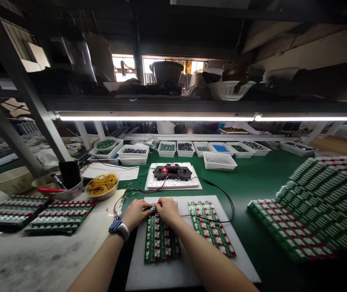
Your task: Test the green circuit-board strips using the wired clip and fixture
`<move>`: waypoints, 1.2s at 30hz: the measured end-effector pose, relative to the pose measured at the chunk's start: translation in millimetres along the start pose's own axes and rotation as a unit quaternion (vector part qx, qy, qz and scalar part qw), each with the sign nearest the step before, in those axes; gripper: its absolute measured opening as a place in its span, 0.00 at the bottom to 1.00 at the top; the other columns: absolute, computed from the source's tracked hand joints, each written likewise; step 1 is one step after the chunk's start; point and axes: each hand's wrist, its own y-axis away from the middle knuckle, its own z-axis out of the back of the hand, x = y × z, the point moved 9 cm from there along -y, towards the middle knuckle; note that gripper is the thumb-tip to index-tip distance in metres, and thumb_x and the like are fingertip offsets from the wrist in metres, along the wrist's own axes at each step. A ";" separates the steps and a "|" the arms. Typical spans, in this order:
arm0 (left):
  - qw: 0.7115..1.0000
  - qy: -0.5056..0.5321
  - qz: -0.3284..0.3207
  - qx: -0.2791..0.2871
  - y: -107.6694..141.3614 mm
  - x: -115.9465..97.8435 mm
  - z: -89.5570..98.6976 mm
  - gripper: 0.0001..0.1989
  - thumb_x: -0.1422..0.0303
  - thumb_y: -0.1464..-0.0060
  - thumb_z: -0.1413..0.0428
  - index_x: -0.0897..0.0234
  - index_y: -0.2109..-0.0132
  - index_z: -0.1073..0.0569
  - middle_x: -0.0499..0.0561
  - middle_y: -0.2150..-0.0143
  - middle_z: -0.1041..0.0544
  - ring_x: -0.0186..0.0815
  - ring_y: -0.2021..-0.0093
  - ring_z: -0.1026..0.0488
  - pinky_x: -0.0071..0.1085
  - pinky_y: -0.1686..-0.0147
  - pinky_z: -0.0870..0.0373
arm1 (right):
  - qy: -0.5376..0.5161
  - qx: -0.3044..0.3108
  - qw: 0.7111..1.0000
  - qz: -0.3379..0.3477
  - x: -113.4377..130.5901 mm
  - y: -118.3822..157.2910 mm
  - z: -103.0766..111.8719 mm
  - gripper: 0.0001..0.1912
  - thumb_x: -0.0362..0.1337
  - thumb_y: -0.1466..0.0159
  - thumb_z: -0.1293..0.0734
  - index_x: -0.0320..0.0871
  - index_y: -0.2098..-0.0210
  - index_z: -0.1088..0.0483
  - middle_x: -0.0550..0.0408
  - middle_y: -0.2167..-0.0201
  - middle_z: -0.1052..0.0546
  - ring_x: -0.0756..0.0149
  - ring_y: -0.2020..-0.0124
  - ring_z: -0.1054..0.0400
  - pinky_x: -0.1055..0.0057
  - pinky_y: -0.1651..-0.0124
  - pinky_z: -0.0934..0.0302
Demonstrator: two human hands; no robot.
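Observation:
A green circuit board panel (158, 243) with rows of white and red parts lies on a white mat (191, 280) before me. At its far edge, my left hand (137, 213) is closed, thumb and fingertips pinched together. My right hand (167, 210) is closed close beside it, fingers bent down at the same edge. What the fingertips hold is too small and covered to make out. My left wrist wears a blue strap (119, 228). To the right, a second circuit board panel (211, 227) rests on the mat, with thin wires crossing it.
Beyond the mat, a black device (172, 172) with red lights sits on a white foam tray (175, 186). White bins (220, 162) of small parts line the back. Stacked panels stand right (322, 202) and left (60, 215). Rubber bands (102, 184) fill a bowl.

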 end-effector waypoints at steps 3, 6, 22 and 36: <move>1.000 0.001 -0.001 0.002 0.7 0.2 -0.7 0.16 0.62 0.46 0.47 0.53 0.52 0.20 0.51 0.60 0.21 0.43 0.55 0.30 0.34 0.52 0.36 | 0.008 -0.017 1.000 0.003 2.0 1.4 0.6 0.14 0.47 0.35 0.36 0.46 0.65 0.23 0.51 0.62 0.19 0.55 0.53 0.31 0.66 0.55 0.47; 1.000 0.001 -0.003 0.001 1.2 -0.1 -0.9 0.16 0.63 0.45 0.48 0.53 0.53 0.19 0.51 0.60 0.21 0.43 0.55 0.30 0.34 0.51 0.37 | 0.011 -0.031 0.999 0.006 2.3 2.6 -0.1 0.15 0.51 0.36 0.34 0.47 0.66 0.24 0.51 0.63 0.19 0.55 0.54 0.31 0.67 0.56 0.47; 1.000 0.004 -0.009 0.002 -0.4 0.2 -2.4 0.16 0.63 0.45 0.46 0.55 0.51 0.20 0.52 0.60 0.21 0.42 0.56 0.29 0.33 0.53 0.37 | 0.005 -0.062 0.998 0.016 0.2 5.7 2.0 0.12 0.43 0.34 0.37 0.46 0.66 0.23 0.52 0.63 0.19 0.58 0.55 0.31 0.68 0.59 0.50; 1.000 -0.002 -0.009 -0.005 2.1 -2.0 -1.2 0.15 0.64 0.44 0.46 0.54 0.53 0.20 0.51 0.62 0.22 0.41 0.58 0.29 0.32 0.55 0.37 | -0.003 -0.059 0.998 0.013 0.1 6.7 2.6 0.13 0.43 0.34 0.37 0.46 0.67 0.23 0.52 0.64 0.19 0.59 0.56 0.31 0.69 0.58 0.50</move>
